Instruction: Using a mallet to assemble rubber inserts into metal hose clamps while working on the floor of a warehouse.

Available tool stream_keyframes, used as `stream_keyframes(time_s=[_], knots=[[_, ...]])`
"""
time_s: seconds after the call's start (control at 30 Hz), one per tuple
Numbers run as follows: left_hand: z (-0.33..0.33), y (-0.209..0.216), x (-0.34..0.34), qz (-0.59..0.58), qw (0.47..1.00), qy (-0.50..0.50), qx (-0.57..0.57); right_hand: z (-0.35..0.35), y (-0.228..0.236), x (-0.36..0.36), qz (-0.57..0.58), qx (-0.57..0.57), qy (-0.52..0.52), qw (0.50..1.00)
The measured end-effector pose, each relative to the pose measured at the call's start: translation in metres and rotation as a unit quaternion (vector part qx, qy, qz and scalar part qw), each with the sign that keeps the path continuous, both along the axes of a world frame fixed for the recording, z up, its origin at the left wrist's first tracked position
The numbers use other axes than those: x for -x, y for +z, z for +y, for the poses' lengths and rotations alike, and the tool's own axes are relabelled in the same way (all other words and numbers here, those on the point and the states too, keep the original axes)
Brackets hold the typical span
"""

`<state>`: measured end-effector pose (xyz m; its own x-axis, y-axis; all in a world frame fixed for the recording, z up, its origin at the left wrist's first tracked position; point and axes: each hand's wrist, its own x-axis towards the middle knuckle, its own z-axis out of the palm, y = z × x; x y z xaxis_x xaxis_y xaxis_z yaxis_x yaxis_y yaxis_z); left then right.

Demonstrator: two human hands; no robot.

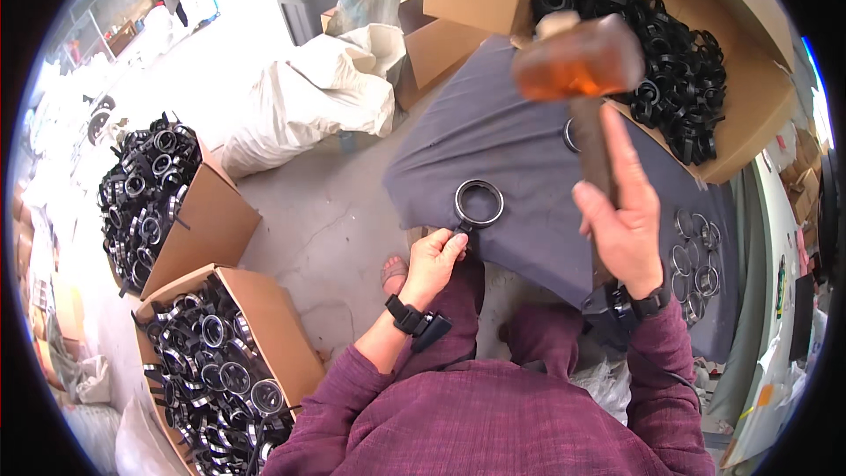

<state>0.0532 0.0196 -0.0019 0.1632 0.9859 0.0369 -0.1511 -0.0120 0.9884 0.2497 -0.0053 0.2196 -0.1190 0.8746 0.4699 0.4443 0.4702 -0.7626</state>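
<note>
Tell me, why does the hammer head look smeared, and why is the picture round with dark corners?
Head view: the mallet in the right hand is motion-blurred, while the ring held by the left hand is sharp. The fisheye lens bends box edges and blackens the rim; the floor at upper left is washed out by glare.

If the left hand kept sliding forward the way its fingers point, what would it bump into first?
Probably the ring: the left hand already pinches its tab on the grey cloth, so the ring lies directly ahead, though depth is hard to judge.
</note>
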Motion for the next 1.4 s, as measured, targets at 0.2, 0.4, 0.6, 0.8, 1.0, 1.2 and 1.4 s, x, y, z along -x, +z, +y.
stream_keyframes(time_s=[0.2, 0.4, 0.6, 0.8, 1.0, 1.2, 1.4], knots=[[-0.002, 0.011, -0.004, 0.066, 0.998, 0.002, -0.008, 0.003, -0.082, 0.000, -0.064, 0.196, -0.002, 0.978], [0.001, 0.002, -0.001, 0.015, 0.999, 0.027, -0.010, -0.013, -0.031, -0.002, 0.130, 0.166, -0.061, 0.976], [-0.002, 0.007, -0.006, 0.004, 1.000, 0.019, 0.008, -0.054, -0.093, -0.004, 0.041, 0.303, -0.039, 0.951], [-0.005, 0.000, 0.001, -0.011, 1.000, 0.026, 0.010, -0.069, -0.067, -0.012, 0.047, 0.137, -0.049, 0.988], [0.000, 0.001, -0.001, 0.039, 0.999, 0.018, -0.030, -0.054, -0.096, -0.003, -0.250, 0.049, 0.057, 0.965], [-0.006, 0.002, 0.001, 0.088, 0.996, 0.013, 0.008, -0.016, -0.081, 0.024, -0.359, 0.060, 0.058, 0.930], [-0.005, 0.004, 0.002, 0.075, 0.997, 0.024, -0.001, 0.034, -0.049, 0.033, -0.148, -0.121, 0.107, 0.976]])
